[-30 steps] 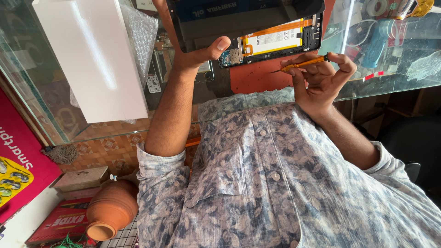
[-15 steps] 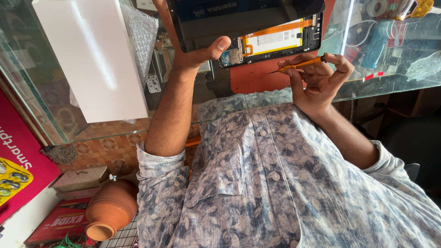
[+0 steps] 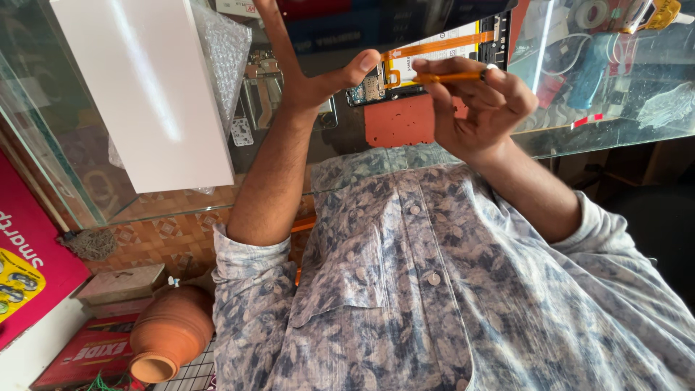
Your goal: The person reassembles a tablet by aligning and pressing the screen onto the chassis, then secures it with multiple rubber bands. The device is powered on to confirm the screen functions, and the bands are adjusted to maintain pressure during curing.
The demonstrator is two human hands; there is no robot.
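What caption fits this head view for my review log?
Left hand steadies an opened phone on the glass counter while the right hand holds a thin orange tool at it.

My glass worktop [image 3: 615, 137] carries a white box [image 3: 145, 87] with bubble wrap [image 3: 221, 51] beside it, a red mat [image 3: 398, 119], and the opened phone [image 3: 434, 54].

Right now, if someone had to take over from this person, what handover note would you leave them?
Left hand: open, fingers spread, thumb pressed on the edge of the opened device.
Right hand: pinching a thin orange tool, tip at the device's insides near the orange flex cable.
Device is at the glass counter, with a white box to the left.
Done: back is off, insides exposed.
Left: likely the work at the cable; device not yet closed.
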